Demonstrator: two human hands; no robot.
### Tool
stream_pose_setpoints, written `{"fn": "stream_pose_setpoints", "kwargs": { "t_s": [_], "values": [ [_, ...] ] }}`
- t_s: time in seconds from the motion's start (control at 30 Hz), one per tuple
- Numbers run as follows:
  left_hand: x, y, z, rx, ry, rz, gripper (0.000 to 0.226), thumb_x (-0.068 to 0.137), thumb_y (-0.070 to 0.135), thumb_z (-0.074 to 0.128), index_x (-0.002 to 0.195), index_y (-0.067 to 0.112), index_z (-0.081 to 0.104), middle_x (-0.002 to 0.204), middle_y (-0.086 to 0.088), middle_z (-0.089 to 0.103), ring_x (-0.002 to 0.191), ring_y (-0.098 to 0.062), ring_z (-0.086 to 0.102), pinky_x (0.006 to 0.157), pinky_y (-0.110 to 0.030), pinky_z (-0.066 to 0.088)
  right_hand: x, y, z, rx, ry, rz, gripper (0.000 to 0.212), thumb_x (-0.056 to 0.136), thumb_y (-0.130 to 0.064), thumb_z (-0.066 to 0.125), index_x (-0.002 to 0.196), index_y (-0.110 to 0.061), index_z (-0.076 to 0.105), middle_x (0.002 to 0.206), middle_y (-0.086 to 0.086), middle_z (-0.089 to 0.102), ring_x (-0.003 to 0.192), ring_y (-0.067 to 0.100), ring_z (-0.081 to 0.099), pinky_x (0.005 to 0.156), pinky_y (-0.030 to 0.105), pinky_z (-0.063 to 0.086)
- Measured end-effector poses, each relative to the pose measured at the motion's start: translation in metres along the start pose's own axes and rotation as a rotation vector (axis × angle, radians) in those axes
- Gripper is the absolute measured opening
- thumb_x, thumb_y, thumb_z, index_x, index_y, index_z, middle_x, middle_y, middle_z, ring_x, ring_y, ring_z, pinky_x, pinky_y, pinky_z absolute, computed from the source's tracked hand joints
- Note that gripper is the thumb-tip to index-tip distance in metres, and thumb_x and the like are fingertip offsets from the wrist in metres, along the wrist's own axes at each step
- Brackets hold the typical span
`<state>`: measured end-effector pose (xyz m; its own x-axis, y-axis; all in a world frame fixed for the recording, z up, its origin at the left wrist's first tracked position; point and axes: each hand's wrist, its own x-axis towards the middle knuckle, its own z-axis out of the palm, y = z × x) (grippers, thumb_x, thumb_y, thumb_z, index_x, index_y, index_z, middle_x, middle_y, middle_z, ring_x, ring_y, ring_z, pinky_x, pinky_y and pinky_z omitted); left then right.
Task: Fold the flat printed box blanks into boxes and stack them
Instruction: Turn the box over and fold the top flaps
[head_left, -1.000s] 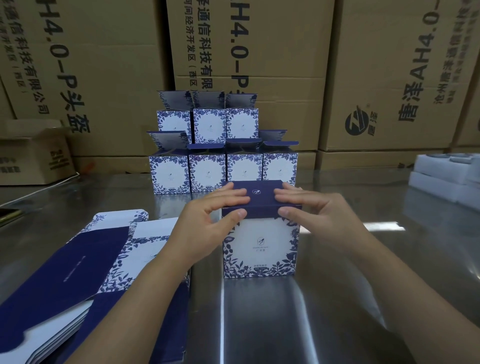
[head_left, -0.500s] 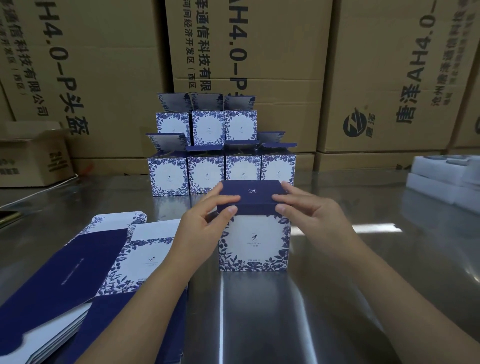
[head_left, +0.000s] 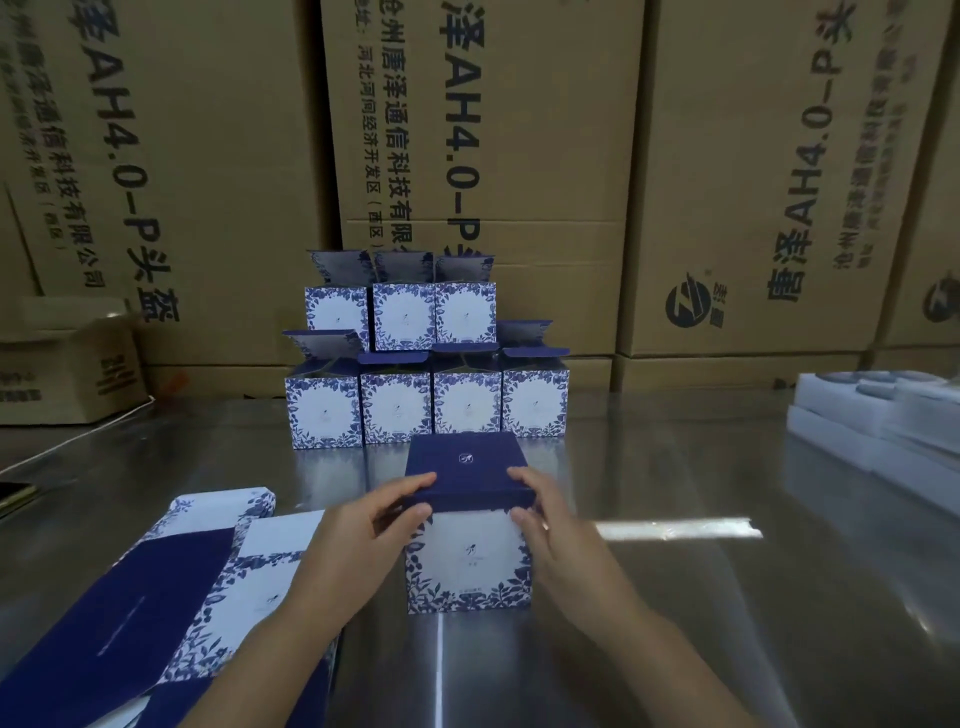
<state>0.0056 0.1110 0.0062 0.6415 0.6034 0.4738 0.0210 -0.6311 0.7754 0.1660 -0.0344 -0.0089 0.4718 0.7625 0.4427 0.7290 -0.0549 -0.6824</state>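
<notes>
The box (head_left: 470, 564) stands upright on the tabletop (head_left: 701, 623), dead centre in front of me. It looks about as wide as it is tall, so I can pick out no clear long axis. Its white, leaf-bordered face points to 6 o'clock, toward me, and its dark blue lid (head_left: 465, 462) lies flat, facing up.

My left hand (head_left: 358, 530) grips the lid's near edge at the 9 o'clock corner, fingers curled over the top and thumb against the front face. My right hand (head_left: 558, 540) does the same at the 3 o'clock corner. Neither hand has hold of anything else.

At 12 o'clock, just beyond the box and apart from it, is the stack (head_left: 426, 410) of folded boxes: 4 in the bottom row and 3 on top, all with white faces toward 6 o'clock. The top row's flaps stand up.

At 8 o'clock the flat blanks (head_left: 156, 597) lie in a pile, and my left forearm crosses over its right edge. At 3 o'clock, well apart, white trays (head_left: 857, 431) sit stacked. Big brown cartons (head_left: 493, 130) wall off the far side behind the stack, and a small carton (head_left: 67, 374) sits at 10 o'clock.
</notes>
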Motion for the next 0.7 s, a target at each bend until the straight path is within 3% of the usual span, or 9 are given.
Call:
{"fn": "stream_pose_setpoints", "kwargs": {
  "t_s": [0.1, 0.17, 0.23, 0.3, 0.37, 0.43, 0.53, 0.7],
  "values": [
    [0.015, 0.012, 0.01, -0.024, 0.012, -0.009, 0.042, 0.084, 0.022, 0.069, 0.092, 0.064, 0.063, 0.089, 0.026, 0.07, 0.083, 0.005, 0.066, 0.077, -0.016, 0.052, 0.013, 0.001, -0.014, -0.018, 0.054, 0.027, 0.032, 0.099, -0.033, 0.044, 0.128, -0.048, 0.041, 0.088, -0.002, 0.067, 0.073, 0.012, 0.064, 0.071, 0.031, 0.052],
    [0.044, 0.029, 0.02, 0.007, 0.104, 0.071, 0.032, 0.082, 0.02, 0.072, 0.103, 0.044, 0.07, 0.08, 0.028, 0.07, 0.068, 0.011, 0.063, 0.066, -0.004, 0.047, 0.034, 0.0, -0.036, -0.033, 0.187, 0.004, 0.033, 0.097, -0.028, 0.052, 0.123, -0.049, 0.049, 0.084, -0.002, 0.068, 0.074, 0.017, 0.065, 0.071, 0.03, 0.052],
    [0.086, 0.054, 0.031, 0.057, 0.255, 0.238, 0.029, 0.08, 0.017, 0.074, 0.109, 0.023, 0.071, 0.08, 0.025, 0.067, 0.057, 0.015, 0.057, 0.058, 0.0, 0.042, 0.069, -0.003, -0.064, -0.082, 0.374, -0.094, 0.034, 0.093, -0.022, 0.058, 0.125, -0.037, 0.056, 0.083, -0.001, 0.069, 0.071, 0.018, 0.063, 0.067, 0.018, 0.046],
    [0.138, 0.084, 0.039, 0.037, 0.327, 0.353, 0.031, 0.083, 0.016, 0.071, 0.113, 0.013, 0.068, 0.089, 0.015, 0.067, 0.065, 0.005, 0.064, 0.064, -0.006, 0.049, 0.113, -0.008, -0.094, -0.117, 0.534, -0.193, 0.033, 0.091, -0.016, 0.062, 0.124, -0.022, 0.06, 0.087, -0.004, 0.066, 0.07, 0.012, 0.06, 0.063, 0.002, 0.039],
    [0.196, 0.108, 0.046, 0.089, 0.37, 0.408, 0.031, 0.085, 0.016, 0.069, 0.116, 0.011, 0.066, 0.102, 0.004, 0.07, 0.077, -0.005, 0.066, 0.074, -0.008, 0.048, 0.162, -0.011, -0.121, -0.118, 0.629, -0.259, 0.031, 0.09, -0.014, 0.062, 0.122, -0.015, 0.061, 0.094, -0.006, 0.062, 0.072, 0.007, 0.059, 0.066, -0.001, 0.038],
    [0.25, 0.124, 0.053, 0.223, 0.401, 0.459, 0.03, 0.087, 0.016, 0.065, 0.117, 0.012, 0.066, 0.111, -0.001, 0.07, 0.093, -0.008, 0.065, 0.083, -0.009, 0.04, 0.212, -0.008, -0.143, -0.111, 0.683, -0.283, 0.029, 0.091, -0.012, 0.06, 0.12, -0.012, 0.059, 0.103, -0.002, 0.065, 0.08, 0.008, 0.061, 0.07, 0.002, 0.042],
    [0.311, 0.123, 0.066, 0.363, 0.363, 0.49, 0.035, 0.092, 0.006, 0.052, 0.125, 0.015, 0.061, 0.124, -0.002, 0.064, 0.114, -0.016, 0.058, 0.095, -0.021, 0.039, 0.276, 0.009, -0.16, -0.131, 0.77, -0.29, 0.025, 0.092, -0.013, 0.059, 0.118, -0.011, 0.057, 0.113, 0.002, 0.065, 0.101, 0.013, 0.061, 0.088, 0.022, 0.051],
    [0.371, 0.07, 0.083, 0.435, 0.049, 0.309, 0.066, 0.086, -0.013, 0.043, 0.146, 0.013, 0.032, 0.149, -0.01, 0.037, 0.134, -0.027, 0.038, 0.106, -0.03, 0.035, 0.344, 0.064, -0.139, -0.156, 0.698, -0.187, 0.024, 0.092, -0.011, 0.057, 0.117, -0.009, 0.058, 0.116, 0.006, 0.064, 0.103, 0.014, 0.059, 0.087, 0.025, 0.048]
  ]
}}
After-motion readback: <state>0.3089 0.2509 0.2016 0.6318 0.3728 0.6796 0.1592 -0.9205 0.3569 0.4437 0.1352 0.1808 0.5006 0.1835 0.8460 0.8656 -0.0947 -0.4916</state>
